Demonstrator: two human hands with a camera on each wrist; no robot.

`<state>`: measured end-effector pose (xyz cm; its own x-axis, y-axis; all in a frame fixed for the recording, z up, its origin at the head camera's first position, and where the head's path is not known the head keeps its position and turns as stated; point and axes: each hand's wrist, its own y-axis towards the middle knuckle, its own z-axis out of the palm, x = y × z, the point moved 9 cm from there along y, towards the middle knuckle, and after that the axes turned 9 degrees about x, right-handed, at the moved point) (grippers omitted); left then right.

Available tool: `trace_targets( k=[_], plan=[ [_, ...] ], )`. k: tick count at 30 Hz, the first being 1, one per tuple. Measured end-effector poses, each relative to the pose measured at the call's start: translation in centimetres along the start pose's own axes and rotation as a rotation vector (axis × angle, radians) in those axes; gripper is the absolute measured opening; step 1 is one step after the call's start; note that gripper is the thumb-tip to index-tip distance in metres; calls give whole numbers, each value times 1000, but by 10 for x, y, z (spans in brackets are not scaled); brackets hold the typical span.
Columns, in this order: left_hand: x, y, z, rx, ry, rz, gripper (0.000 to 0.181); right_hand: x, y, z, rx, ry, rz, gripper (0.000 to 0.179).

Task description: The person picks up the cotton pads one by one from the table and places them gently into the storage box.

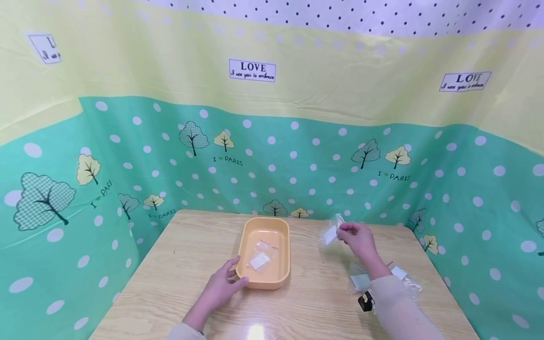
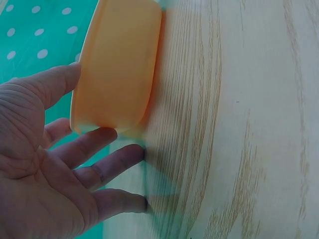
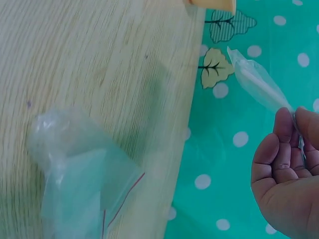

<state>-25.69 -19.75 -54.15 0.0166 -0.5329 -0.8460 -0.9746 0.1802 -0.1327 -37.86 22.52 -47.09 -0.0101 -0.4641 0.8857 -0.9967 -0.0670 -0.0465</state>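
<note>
My right hand (image 1: 357, 241) pinches the edge of a small clear zip bag (image 1: 330, 234) between thumb and fingers, above the table right of the basin. Something white and flat is inside that bag (image 3: 259, 82). My left hand (image 1: 221, 285) rests at the near left corner of an orange plastic basin (image 1: 284, 276). Its thumb and some fingertips touch the basin's outside, the fingers spread and mostly straight in the left wrist view. Another zip bag (image 1: 259, 259) with a white piece lies inside the basin.
More clear bags lie near my right forearm: one bag (image 1: 359, 282) and one partly hidden by the sleeve (image 1: 399, 272). A small black object (image 1: 365, 301) shows at the right wrist. Green dotted curtain (image 1: 293, 170) surrounds the wooden table (image 1: 204, 236).
</note>
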Motion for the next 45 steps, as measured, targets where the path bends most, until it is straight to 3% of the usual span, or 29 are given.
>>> trace_targets(
  k=[9,17,28,45],
  plan=[
    [-1,-1,-1,-6,-7,5,81,17,-6,25,24,77,-5,27],
    [-4,-2,-2,-1,-5,3,81,43,-13,67,76,169,-35,20],
    [-5,-2,-2,-5,-9,0,79,56,-20,124,175,205,-52,13],
    [-5,-2,-1,-4,-12,18,79,57,-29,186,309,92,-102,14]
  ],
)
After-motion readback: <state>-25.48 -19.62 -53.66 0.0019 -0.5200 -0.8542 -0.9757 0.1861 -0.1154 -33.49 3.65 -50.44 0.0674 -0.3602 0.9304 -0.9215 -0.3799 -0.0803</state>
